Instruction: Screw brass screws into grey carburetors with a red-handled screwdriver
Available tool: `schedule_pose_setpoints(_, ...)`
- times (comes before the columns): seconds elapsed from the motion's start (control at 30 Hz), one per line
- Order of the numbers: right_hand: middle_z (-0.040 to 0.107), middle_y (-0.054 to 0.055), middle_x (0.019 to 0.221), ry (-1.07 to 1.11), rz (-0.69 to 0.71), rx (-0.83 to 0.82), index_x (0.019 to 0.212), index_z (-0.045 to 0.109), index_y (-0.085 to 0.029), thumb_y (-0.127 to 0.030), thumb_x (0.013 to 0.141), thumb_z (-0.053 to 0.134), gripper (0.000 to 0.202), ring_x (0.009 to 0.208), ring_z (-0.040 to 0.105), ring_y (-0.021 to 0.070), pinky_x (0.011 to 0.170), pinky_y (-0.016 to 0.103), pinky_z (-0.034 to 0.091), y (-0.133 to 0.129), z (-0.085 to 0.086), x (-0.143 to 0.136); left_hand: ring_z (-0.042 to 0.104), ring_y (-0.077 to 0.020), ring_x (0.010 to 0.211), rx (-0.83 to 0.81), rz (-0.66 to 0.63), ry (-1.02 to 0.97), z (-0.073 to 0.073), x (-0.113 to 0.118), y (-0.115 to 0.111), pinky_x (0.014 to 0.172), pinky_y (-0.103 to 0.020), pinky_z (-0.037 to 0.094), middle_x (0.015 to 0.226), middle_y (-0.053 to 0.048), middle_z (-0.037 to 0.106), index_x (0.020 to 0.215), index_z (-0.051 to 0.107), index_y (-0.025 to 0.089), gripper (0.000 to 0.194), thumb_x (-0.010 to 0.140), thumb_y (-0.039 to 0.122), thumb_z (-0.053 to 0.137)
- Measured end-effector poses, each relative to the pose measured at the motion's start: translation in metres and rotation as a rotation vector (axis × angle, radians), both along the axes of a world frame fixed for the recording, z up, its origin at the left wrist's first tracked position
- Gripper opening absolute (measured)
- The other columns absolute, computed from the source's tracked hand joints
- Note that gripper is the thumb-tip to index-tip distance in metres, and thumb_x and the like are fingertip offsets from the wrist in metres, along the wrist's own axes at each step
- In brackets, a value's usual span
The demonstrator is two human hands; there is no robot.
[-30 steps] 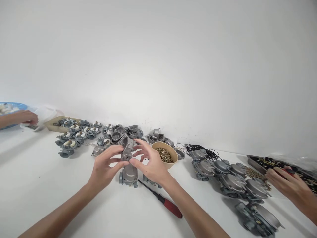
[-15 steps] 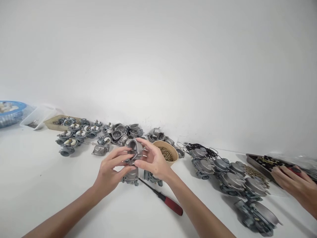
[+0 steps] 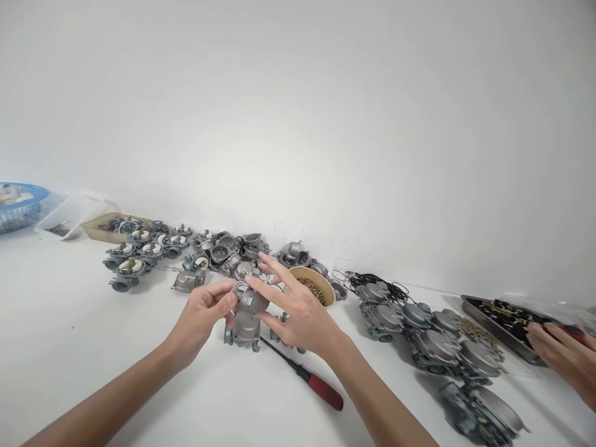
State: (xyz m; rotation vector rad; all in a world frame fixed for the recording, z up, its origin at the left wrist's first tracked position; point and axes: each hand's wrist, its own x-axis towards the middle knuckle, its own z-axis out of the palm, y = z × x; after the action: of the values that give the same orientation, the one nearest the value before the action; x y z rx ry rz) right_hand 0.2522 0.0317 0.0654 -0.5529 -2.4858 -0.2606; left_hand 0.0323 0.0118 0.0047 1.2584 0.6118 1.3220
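A grey metal bowl-shaped cover (image 3: pixel 252 299) is between my hands, its domed side now towards the camera. My left hand (image 3: pixel 201 310) pinches its left edge between thumb and fingers. On the right side, my right hand (image 3: pixel 295 304) has its fingers spread, with fingertips at the cover's top and thumb low by its edge. Directly below stands a carburetor body with a round cover (image 3: pixel 246 327). Another carburetor (image 3: pixel 279 335) is partly hidden behind my right hand. A screwdriver with a red handle (image 3: pixel 325 391) lies on the white table in front.
Behind my right hand is a round tub (image 3: pixel 329 292) of brass screws. Carburetors with white floats (image 3: pixel 130 267) and loose covers (image 3: pixel 220 253) sit back left. Assembled carburetors (image 3: pixel 437 343) and black rings (image 3: pixel 372 279) are at right. Another person's hand (image 3: pixel 561 351) holds a red-handled tool by a tray (image 3: pixel 512 344).
The cover has turned from hollow side showing to domed side showing. My right hand's fingers have spread and shifted over it. At right, the other person's hand has moved slightly right.
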Motion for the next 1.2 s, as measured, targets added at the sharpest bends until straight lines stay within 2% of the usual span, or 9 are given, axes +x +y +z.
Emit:
schedule_pose_setpoints(0.13,0.052,0.016,0.154,-0.055,0.016,0.119,0.147,0.050,-0.024,-0.016,0.102,0.054,0.046,0.127,0.064,0.0222,0.096,0.035,0.060,-0.006,0.002,-0.003,0.051,-0.0142,0.069,-0.016,-0.098,-0.008,0.004,-0.001,0.002,0.059,-0.023,0.046,0.078,-0.004,0.062,0.089,0.078,0.015,0.047,0.090,0.062,0.072)
schedule_pose_setpoints(0.27,0.070,0.011,0.126,-0.087,-0.013,0.085,0.140,0.056,-0.025,-0.032,0.096,0.068,0.046,0.111,0.069,0.0230,0.089,0.036,0.060,-0.008,0.009,0.000,0.054,-0.0162,0.066,0.047,0.010,0.221,0.001,0.000,0.002,0.062,-0.028,0.047,0.072,-0.005,0.065,0.074,0.073,0.015,0.058,0.097,0.066,0.056)
schedule_pose_setpoints(0.43,0.069,0.011,0.130,-0.150,-0.366,-0.305,0.145,0.051,-0.023,-0.048,0.079,0.081,0.076,0.109,0.069,0.0276,0.090,0.039,0.057,-0.002,0.040,0.026,0.064,-0.0280,0.105,0.406,0.312,0.654,-0.004,-0.004,0.002,0.088,-0.039,0.052,0.112,-0.008,0.072,0.112,0.077,0.025,0.034,0.095,0.052,0.065)
schedule_pose_setpoints(0.5,0.069,0.011,0.130,-0.206,-0.499,-0.437,0.146,0.051,-0.024,-0.051,0.077,0.081,0.079,0.112,0.067,0.0306,0.089,0.039,0.055,-0.001,0.051,0.036,0.060,-0.0325,0.121,0.493,0.297,0.789,-0.008,-0.007,0.004,0.101,-0.046,0.049,0.129,-0.009,0.067,0.126,0.070,0.028,0.044,0.088,0.051,0.075)
schedule_pose_setpoints(0.63,0.069,0.009,0.125,-0.358,-0.549,-0.632,0.138,0.058,-0.027,-0.049,0.073,0.082,0.073,0.117,0.063,0.0328,0.082,0.035,0.052,0.000,0.055,0.041,0.055,-0.0370,0.133,0.417,0.132,0.980,-0.016,-0.008,0.008,0.110,-0.052,0.047,0.146,-0.010,0.058,0.141,0.058,0.030,0.076,0.074,0.047,0.089)
schedule_pose_setpoints(0.8,0.071,0.011,0.117,-0.484,-0.614,-0.714,0.136,0.059,-0.025,-0.050,0.069,0.083,0.076,0.112,0.063,0.0345,0.071,0.032,0.047,0.004,0.042,0.035,0.060,-0.0333,0.128,0.358,0.056,0.969,-0.021,-0.007,0.008,0.107,-0.047,0.050,0.145,-0.008,0.059,0.144,0.052,0.032,0.078,0.075,0.034,0.088)
schedule_pose_setpoints(1.0,0.073,0.005,0.093,-0.469,-0.580,-0.694,0.124,0.063,-0.025,-0.043,0.065,0.088,0.066,0.087,0.068,0.0286,0.058,0.029,0.043,0.006,0.027,0.036,0.061,-0.0338,0.124,0.368,0.054,0.923,-0.023,-0.008,0.008,0.105,-0.046,0.050,0.142,-0.008,0.061,0.142,0.055,0.033,0.070,0.078,0.034,0.084)
schedule_pose_setpoints(1.1,0.074,0.004,0.093,-0.426,-0.513,-0.677,0.127,0.064,-0.026,-0.049,0.061,0.091,0.075,0.086,0.069,0.0282,0.061,0.030,0.047,0.009,0.026,0.042,0.061,-0.0342,0.124,0.345,0.049,0.919,-0.024,-0.008,0.008,0.105,-0.047,0.049,0.143,-0.008,0.060,0.143,0.055,0.034,0.071,0.078,0.035,0.084)
schedule_pose_setpoints(1.2,0.075,0.006,0.108,-0.296,-0.472,-0.658,0.135,0.064,-0.030,-0.062,0.077,0.078,0.068,0.096,0.071,0.0269,0.070,0.031,0.053,0.023,0.029,0.055,0.061,-0.0337,0.123,0.337,0.038,0.900,-0.024,-0.008,0.008,0.102,-0.046,0.052,0.144,-0.009,0.059,0.145,0.054,0.034,0.072,0.079,0.035,0.083)
